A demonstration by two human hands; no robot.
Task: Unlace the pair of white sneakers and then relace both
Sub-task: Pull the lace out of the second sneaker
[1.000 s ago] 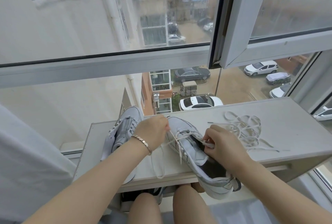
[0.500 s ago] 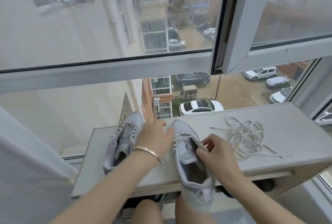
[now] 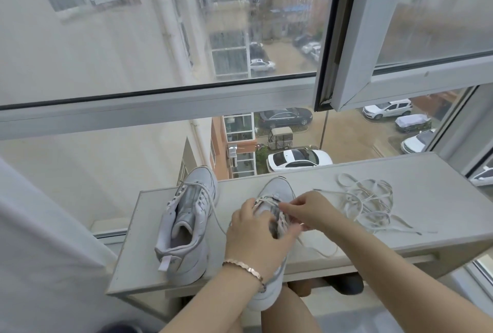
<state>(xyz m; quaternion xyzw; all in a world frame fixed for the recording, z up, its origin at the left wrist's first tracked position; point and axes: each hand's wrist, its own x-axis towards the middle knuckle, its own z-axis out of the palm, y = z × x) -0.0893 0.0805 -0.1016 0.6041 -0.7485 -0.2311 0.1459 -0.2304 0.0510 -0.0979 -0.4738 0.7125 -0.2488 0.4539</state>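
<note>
Your left hand (image 3: 254, 236) curls its grip round the white leather sneaker (image 3: 277, 188) at 6 o'clock, its heel overhanging the pale grey tabletop (image 3: 440, 188). Your right hand (image 3: 309, 210) pinches its white lace (image 3: 264, 200). There is bare room at 3 o'clock.

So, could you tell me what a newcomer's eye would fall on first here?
Both hands meet over one sneaker: the left hand holds it, the right hand pinches its lace. The other sneaker stands to its left, and a loose lace lies tangled on the shelf, right.
</note>
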